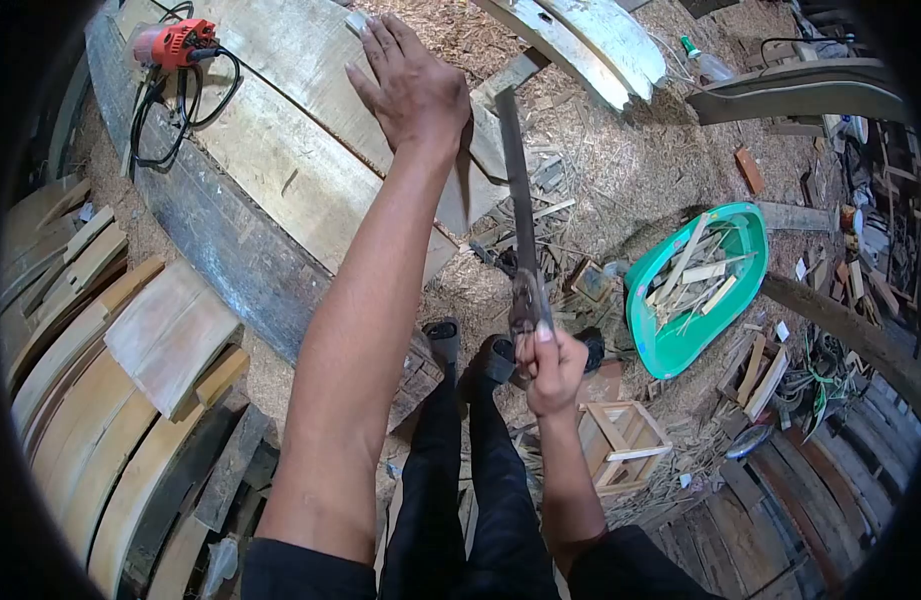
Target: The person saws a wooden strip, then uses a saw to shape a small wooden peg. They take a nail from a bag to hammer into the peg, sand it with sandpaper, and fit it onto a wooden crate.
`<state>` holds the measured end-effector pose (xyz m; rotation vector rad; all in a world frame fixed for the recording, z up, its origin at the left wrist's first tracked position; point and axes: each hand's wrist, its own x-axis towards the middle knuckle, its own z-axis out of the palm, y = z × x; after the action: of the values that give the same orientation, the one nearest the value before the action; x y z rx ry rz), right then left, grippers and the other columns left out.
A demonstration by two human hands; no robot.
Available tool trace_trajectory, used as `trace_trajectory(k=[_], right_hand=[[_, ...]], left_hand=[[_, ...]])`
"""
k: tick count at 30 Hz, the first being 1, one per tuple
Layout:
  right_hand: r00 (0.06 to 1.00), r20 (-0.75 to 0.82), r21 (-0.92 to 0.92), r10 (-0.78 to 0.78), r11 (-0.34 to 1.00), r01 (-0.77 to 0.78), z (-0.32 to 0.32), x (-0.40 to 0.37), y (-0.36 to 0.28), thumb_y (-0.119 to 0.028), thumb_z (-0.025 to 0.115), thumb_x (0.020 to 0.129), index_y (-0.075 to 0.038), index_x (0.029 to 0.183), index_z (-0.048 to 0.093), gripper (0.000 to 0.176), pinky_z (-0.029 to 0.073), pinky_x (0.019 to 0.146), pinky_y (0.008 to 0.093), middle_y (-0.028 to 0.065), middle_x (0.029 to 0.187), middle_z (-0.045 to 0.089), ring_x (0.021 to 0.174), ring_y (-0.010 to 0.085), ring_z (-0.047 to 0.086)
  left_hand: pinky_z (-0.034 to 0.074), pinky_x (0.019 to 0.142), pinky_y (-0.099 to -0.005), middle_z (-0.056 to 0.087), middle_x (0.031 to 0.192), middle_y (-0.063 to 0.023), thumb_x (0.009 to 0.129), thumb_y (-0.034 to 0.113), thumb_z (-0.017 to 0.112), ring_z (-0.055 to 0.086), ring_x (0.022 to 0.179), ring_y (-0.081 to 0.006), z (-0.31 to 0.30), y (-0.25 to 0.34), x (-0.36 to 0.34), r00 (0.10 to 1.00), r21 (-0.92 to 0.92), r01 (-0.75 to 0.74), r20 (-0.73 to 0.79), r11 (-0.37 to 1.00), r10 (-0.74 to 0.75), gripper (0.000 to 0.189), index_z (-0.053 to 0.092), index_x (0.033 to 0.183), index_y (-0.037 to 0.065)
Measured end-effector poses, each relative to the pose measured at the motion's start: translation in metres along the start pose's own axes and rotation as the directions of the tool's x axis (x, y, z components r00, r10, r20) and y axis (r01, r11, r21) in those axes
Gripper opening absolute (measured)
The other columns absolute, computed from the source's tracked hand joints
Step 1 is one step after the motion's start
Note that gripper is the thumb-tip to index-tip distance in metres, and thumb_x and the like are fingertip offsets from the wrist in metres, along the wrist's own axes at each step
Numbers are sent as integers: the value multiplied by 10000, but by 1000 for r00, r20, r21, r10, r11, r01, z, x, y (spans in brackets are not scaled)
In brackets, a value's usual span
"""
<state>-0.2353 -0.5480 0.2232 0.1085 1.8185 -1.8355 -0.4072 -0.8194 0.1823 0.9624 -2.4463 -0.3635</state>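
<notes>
My left hand (410, 85) lies on a pale wooden board (310, 65), fingers stretched out over it. Just beyond its fingertips is the end of a small light-coloured piece (357, 22) whose kind I cannot make out. In my right hand (552, 365) is the handle of a handsaw (520, 190), my fingers wrapped round it. The dark, narrow blade points away from me, to the right of the board's end. It appears apart from the wood.
A red power tool (180, 45) with a black cord rests on the bench (220, 215) at upper left. On the right, a green tub (670, 360) holds wood scraps. A small wooden frame (625, 445) stands near my right forearm. Stacked boards (90, 440) fill the left side; shavings cover the floor.
</notes>
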Motion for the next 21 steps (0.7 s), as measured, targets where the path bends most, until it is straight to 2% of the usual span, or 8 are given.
trace_trajectory(k=[3,5,7,8,12,15,19,21], right_hand=[[999,-36,-41,-23,999,22,14,26,-10,-181,473,991,-52,616,426,399,276,498,255,-5,566,430,508,85,358],[996,-24,-200,-85,977,79,11,3,-9,-197,484,986,-48,614,424,405,299,512,244,4,579,458,529,82,395],[998,-20,10,-53,999,53,3,-18,0,-212,484,989,-43,613,421,418,299,511,248,6,575,452,528,81,392],[998,-4,-64,-62,996,62,-1,-15,3,-217,475,997,-37,619,421,422,297,511,245,6,567,438,521,84,383],[998,3,39,-55,998,55,15,32,-8,-210,461,1001,-29,637,435,407,287,505,244,7,565,433,510,81,367],[998,11,-142,-61,988,62,0,-2,-5,-208,460,1000,-31,631,430,410,291,508,255,-1,558,410,504,80,343],[1000,1,-53,-13,999,13,-11,6,1,-271,521,956,-42,630,513,399,302,487,251,-33,562,464,530,56,405],[999,-8,-128,-38,991,37,0,26,-11,-260,519,958,-39,624,507,400,296,485,251,-30,557,461,525,57,408]], left_hand=[[80,1170,-555,258,1545,-218,867,160,434,188,1457,-345,-10,-1,-7,999,6,14,31,1000,-15,670,235,1472,-47],[80,1170,-555,261,1541,-222,862,161,440,189,1456,-347,-10,7,-3,999,2,6,32,1000,-6,681,227,1475,-46],[84,1169,-554,267,1537,-225,856,160,446,191,1455,-348,-5,1,-2,1000,35,-15,8,999,15,692,220,1477,-45],[84,1170,-551,266,1538,-224,854,164,451,190,1455,-348,-4,-1,-2,999,51,-23,26,998,22,705,208,1482,-41],[86,1171,-547,265,1539,-222,854,172,452,186,1458,-340,-12,-1,-10,999,40,-44,21,998,43,707,210,1484,-39],[86,1173,-542,262,1542,-220,856,180,455,180,1461,-334,-4,1,-2,1000,39,-4,31,999,3,713,206,1486,-39],[82,1176,-536,251,1549,-215,860,181,448,172,1464,-331,-5,3,0,1000,-3,12,20,1000,-12,706,210,1487,-39],[75,1177,-534,245,1552,-213,863,180,440,170,1465,-332,-6,1,-6,1000,0,17,25,1000,-17,699,212,1488,-38]])
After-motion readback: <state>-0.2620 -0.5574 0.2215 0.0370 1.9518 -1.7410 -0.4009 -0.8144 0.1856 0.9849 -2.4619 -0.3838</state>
